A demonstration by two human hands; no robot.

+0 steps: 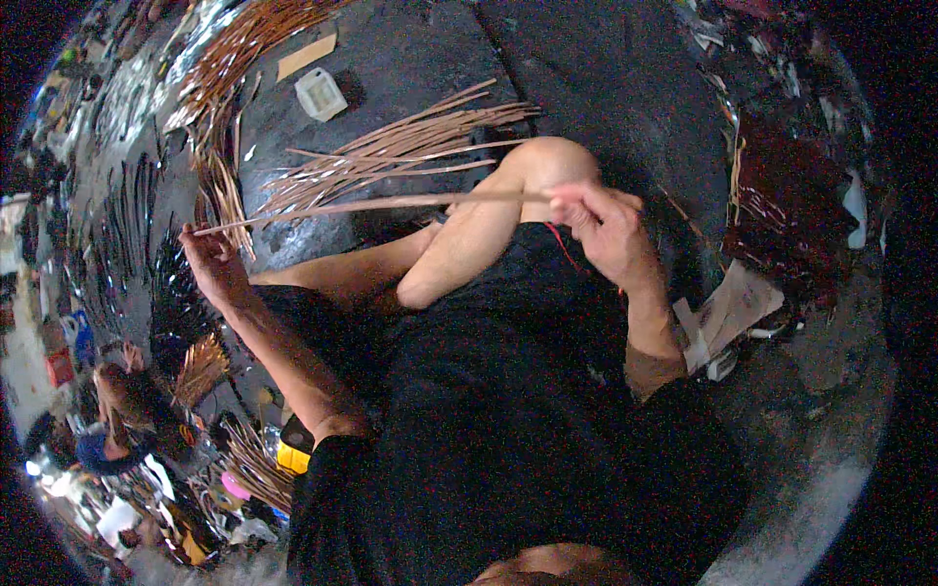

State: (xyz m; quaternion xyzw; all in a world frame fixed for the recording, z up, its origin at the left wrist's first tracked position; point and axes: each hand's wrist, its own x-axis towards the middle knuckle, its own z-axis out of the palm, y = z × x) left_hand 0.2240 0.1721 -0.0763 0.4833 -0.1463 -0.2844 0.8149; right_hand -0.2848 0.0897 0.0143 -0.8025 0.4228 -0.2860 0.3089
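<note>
A long thin brown stick [391,203] stretches across in front of me, above my bent legs. My left hand [213,262] pinches its left end between the fingers. At the other end my right hand [601,230] is closed round it, near my raised knee. Beyond the stick, a loose pile of similar brown sticks [391,151] lies spread on the dark floor. What the sticks are made of I cannot tell.
A small white plastic container [320,95] and a flat tan strip [307,57] lie past the pile. Reddish-brown sticks [244,44] are heaped at far left. Another person [122,415] sits at lower left. Dark brown sheets [787,186] lie at right.
</note>
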